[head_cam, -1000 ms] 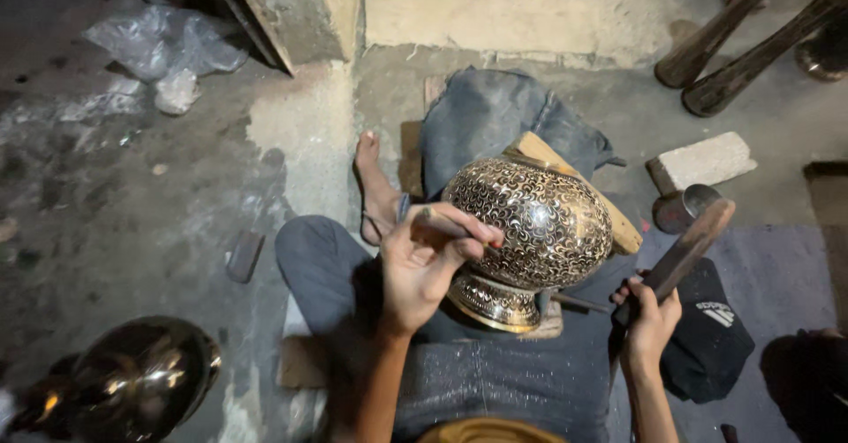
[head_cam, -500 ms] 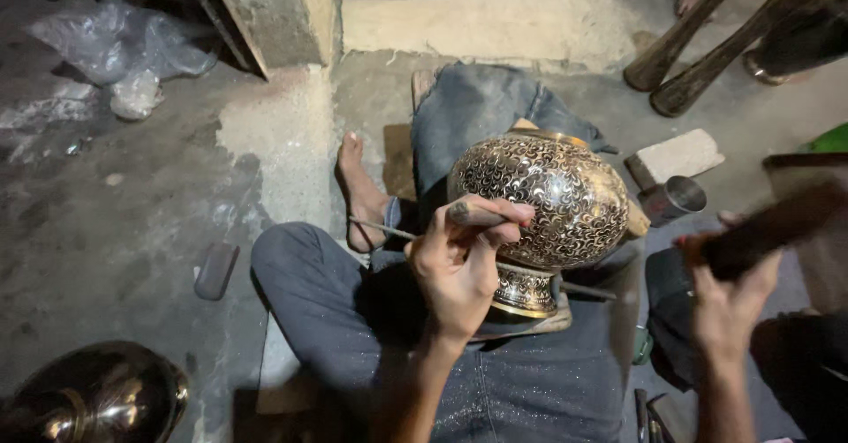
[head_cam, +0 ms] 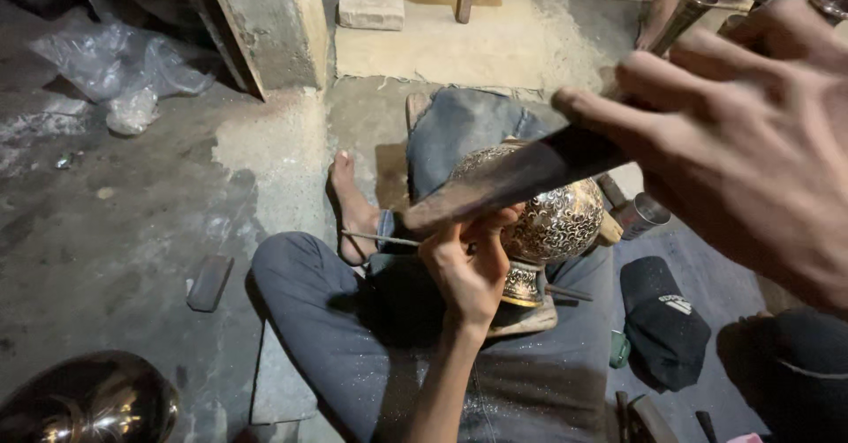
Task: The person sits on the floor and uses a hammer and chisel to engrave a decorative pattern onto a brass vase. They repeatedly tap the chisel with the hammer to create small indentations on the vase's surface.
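Taking the engraved metal vase [head_cam: 556,222] as the landmark: far to its lower left a rounded, polished metal vessel [head_cam: 88,401] sits on the floor [head_cam: 115,231], and a small dark flat block [head_cam: 209,282] lies between the two, well apart from both. The vase itself rests on its side across the person's lap, its foot toward the knees, likely so the patterned belly faces up for working. Just left of the vase, touching its shoulder, the left hand [head_cam: 468,262] has its fingers [head_cam: 495,224] curled tight around a thin rod-like tool [head_cam: 380,240] whose tail sticks out leftward over the bare foot [head_cam: 353,204]; the grip seems meant to steady the tip against the metal. Above and to the right of the vase, the right hand [head_cam: 751,134] is raised close to the camera, fingers wrapped shut around a dark wooden mallet [head_cam: 521,178], its head hanging over the vase. Lower right of the vase lies a black cap [head_cam: 662,319].
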